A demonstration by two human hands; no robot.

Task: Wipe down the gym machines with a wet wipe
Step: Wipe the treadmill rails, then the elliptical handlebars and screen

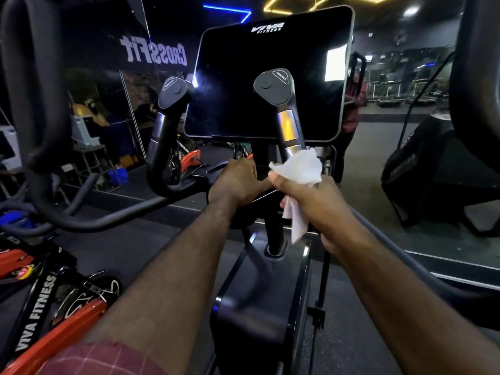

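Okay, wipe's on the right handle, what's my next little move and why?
Probably slide the right hand up: the wipe is bunched round the lower end of the right handle, with the silver band and cap above it uncovered.

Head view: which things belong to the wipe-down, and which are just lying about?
Job: wet wipe, gripped by the right hand against the right handle; left hand resting on the frame below the console; left handle.
Lying about: orange spin bike, covered black machine, CrossFit banner.
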